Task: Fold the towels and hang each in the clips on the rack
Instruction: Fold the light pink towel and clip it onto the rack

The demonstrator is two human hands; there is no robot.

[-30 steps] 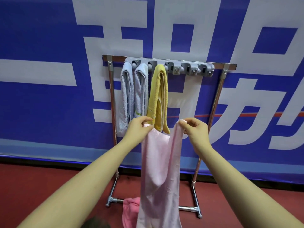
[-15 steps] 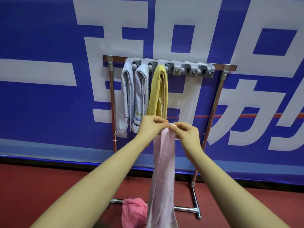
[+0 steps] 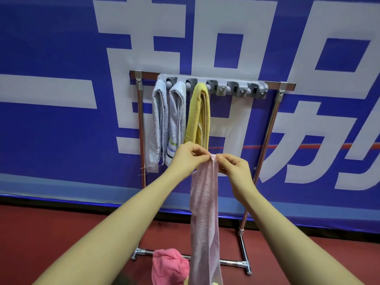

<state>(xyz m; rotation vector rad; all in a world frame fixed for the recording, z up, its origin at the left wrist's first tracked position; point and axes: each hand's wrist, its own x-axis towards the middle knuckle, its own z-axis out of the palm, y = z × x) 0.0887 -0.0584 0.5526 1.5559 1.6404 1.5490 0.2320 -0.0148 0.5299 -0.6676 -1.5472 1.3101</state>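
A pale pink towel (image 3: 204, 212) hangs lengthwise, folded in half, in front of the rack (image 3: 267, 132). My left hand (image 3: 190, 156) and my right hand (image 3: 232, 164) pinch its top corners, held together at one point. The grey clip bar (image 3: 236, 84) on the rack's top rail holds two white towels (image 3: 158, 124) (image 3: 176, 120) and a yellow towel (image 3: 198, 116) in its left clips. The clips to the right hold nothing.
A crumpled darker pink towel (image 3: 169, 266) lies on the red floor (image 3: 41, 233) by the rack's base bar (image 3: 232, 263). A blue banner with large white characters (image 3: 61, 58) stands right behind the rack.
My hands came together from about a towel's width apart, which folded the pink towel in half lengthwise. It now hangs as a narrow strip.
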